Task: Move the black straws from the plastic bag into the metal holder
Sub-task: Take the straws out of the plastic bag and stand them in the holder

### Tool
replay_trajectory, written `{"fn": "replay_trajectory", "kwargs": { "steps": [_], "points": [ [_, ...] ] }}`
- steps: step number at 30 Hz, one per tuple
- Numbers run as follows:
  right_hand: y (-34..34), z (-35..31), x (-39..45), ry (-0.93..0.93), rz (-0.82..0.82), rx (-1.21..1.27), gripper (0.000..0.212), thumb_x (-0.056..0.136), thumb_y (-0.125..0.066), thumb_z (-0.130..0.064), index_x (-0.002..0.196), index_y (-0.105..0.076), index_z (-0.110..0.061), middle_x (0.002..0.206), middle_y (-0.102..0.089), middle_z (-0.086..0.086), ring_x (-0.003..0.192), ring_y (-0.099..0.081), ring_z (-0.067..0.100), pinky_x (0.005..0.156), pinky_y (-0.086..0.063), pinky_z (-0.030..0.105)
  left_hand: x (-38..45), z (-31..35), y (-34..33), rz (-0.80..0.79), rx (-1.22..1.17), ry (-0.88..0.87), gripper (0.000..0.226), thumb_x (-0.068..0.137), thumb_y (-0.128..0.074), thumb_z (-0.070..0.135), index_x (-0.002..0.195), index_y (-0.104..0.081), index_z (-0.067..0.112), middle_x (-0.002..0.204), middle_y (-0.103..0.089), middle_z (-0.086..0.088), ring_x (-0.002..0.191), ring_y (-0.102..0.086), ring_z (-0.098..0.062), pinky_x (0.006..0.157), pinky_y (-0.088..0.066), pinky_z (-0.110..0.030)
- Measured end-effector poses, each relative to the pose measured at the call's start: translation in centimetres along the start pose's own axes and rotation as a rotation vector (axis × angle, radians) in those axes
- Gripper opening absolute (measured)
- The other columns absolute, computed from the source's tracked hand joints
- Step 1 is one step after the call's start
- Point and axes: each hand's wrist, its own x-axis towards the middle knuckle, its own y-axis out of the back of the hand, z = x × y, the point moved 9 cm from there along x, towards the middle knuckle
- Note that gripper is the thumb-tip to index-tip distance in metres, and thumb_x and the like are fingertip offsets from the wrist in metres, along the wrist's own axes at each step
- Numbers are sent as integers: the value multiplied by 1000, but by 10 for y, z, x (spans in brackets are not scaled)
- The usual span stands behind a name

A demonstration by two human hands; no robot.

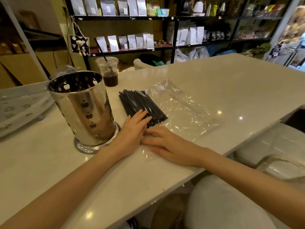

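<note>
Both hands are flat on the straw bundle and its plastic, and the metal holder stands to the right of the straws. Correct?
Not quite. The head view shows the metal holder left of the black straws, not right. Left hand lies on the straws, right hand on the plastic bag.

Left hand (134,129) covers the straws' (140,104) near ends, seemingly.

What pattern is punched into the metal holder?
Apple-shaped cutouts dot the shiny silver metal holder, clearest near its rim in the head view.

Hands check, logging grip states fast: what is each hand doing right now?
Left hand: open, straight fingers resting on the bundle of black plastic straws.
Right hand: open, flat on the clear plastic bag.
</note>
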Motion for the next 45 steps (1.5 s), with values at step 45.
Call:
{"fn": "replay_trajectory", "kwargs": {
  "steps": [45],
  "points": [
    [86,33,-83,-405,281,-59,40,79,-39,-10,112,-63,-9,108,-68,10,103,-58,25,88,-43,34,20,97,-60,-248,-39,-354,79,81,-7,69,136,-38,22,146,-38,-1,133,-35,-17,112,-25,-37]
  ]
}}
